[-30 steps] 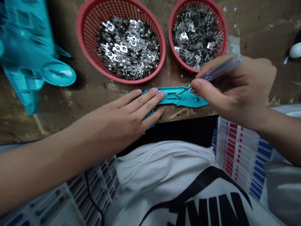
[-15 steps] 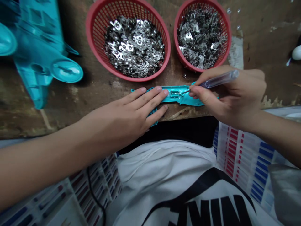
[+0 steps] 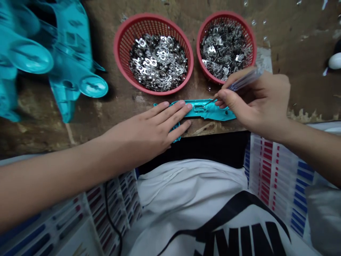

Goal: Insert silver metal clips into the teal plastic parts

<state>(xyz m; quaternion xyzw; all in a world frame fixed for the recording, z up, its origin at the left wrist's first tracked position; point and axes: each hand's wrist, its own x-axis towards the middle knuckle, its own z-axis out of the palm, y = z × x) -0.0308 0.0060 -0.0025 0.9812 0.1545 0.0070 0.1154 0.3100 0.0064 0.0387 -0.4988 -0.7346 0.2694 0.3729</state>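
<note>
A turquoise plastic part [image 3: 217,113] lies along the front edge of the wooden table, its ribbed inner side up. Flat across its left half rests my left hand [image 3: 157,124], fingers stretched out and pressing on it; the covered half is mostly hidden. My right hand [image 3: 258,103] is closed around the clear handle of a small screwdriver [image 3: 243,81]. Its thin metal shaft slants down to the left, and the tip is at a small rectangular recess in the part, just beside my left fingertips. Whether the tip touches metal or plastic is too small to tell.
Behind my hands stand a red basket [image 3: 117,53] of shiny metal plates and a smaller red basket [image 3: 255,46] of metal clips. Large turquoise mouldings [image 3: 69,60] lie at the left. White plastic crates [image 3: 287,177] flank my lap below the table edge.
The view has shifted, so the baskets and mouldings appear lower and the mouldings farther right. My right hand has shifted slightly, with the screwdriver tip still at the recess. My left hand stays on the part.
</note>
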